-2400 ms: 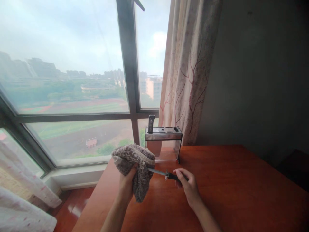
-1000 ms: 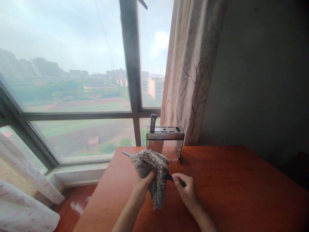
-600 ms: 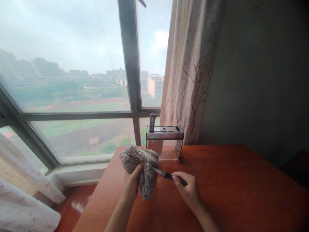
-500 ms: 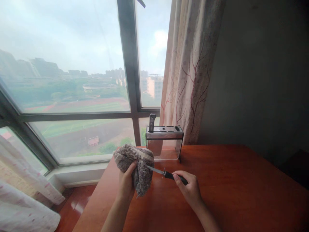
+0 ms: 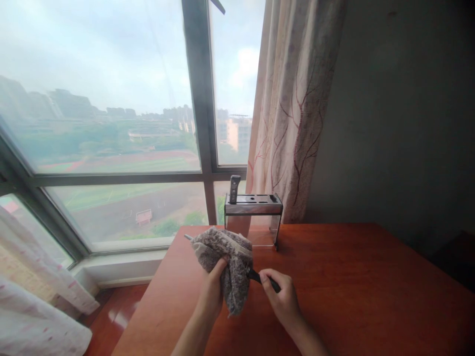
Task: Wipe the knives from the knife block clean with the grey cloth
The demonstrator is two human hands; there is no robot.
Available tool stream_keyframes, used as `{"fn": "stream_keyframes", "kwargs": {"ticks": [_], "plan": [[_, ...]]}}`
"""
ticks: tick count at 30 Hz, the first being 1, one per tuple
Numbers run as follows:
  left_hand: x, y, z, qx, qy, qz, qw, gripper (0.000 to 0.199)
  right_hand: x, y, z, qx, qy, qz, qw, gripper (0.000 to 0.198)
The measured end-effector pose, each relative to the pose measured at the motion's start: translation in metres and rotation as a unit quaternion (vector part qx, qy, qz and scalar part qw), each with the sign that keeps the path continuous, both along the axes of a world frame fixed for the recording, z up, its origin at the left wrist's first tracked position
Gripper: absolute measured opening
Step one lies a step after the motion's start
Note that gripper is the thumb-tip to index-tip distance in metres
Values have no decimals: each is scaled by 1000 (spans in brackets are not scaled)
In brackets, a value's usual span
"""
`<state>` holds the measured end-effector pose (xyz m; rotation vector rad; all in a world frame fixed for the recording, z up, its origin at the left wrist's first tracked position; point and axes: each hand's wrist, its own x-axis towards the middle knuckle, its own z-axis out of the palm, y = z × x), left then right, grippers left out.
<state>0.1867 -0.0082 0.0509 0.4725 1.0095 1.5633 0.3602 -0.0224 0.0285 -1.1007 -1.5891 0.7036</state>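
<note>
My left hand (image 5: 214, 284) is closed around a fluffy grey-and-white cloth (image 5: 237, 289), thumb on top. The cloth is folded around the rod of a honing steel (image 5: 256, 275) with a black handle. Only the metal tip pokes out at the cloth's upper left; the rest of the rod is hidden. My right hand (image 5: 284, 291) grips the handle from the right, with the guard end against the cloth. Behind the hands stands a knife block (image 5: 254, 208) with a slotted top and clear sides. One black-handled knife (image 5: 234, 189) sits upright in its left slot.
The reddish-brown wooden table (image 5: 356, 277) stretches to the right, its left edge running down beside my left arm. Tall windows (image 5: 111, 99) and a patterned curtain (image 5: 293, 109) stand behind it. Another curtain (image 5: 33, 301) hangs at lower left.
The cloth and my left hand have moved right and slightly down, along the rod to the guard. The tip now shows beyond the cloth. My right hand has shifted slightly left.
</note>
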Motion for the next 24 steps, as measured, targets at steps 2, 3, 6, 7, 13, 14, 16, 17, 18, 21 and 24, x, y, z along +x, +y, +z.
{"fn": "stream_keyframes", "kwargs": {"ticks": [2,3,6,7,13,14,16,17,18,21,24], "plan": [[6,-2,-5,-13,19,-32,999,37,-1,-1,0,-3,1,1,1000,30],[7,-3,-7,-17,27,-38,999,38,-1,-1,0,-3,1,0,1000,30],[4,-3,-6,-10,41,-24,999,40,0,0,1,-1,-1,0,1000,29],[3,-3,-4,-4,41,-17,999,41,0,1,2,0,-2,3,1000,28],[0,1,4,4,3,14,1000,40,5,4,4,2,4,8,1000,27],[-2,2,5,2,-7,25,1000,38,5,4,4,3,4,6,1000,27],[-7,4,7,0,-26,48,999,32,7,4,5,4,4,3,1000,27],[-10,6,9,-1,-33,62,998,29,9,4,7,4,5,1,1000,27],[-15,8,10,-1,-39,76,996,26,10,4,8,2,6,-2,1000,27],[-32,13,13,-4,-55,125,991,16,15,5,12,-11,14,-11,1000,27],[-47,18,15,5,-76,157,985,14,21,7,13,-22,29,-22,999,27]]}}
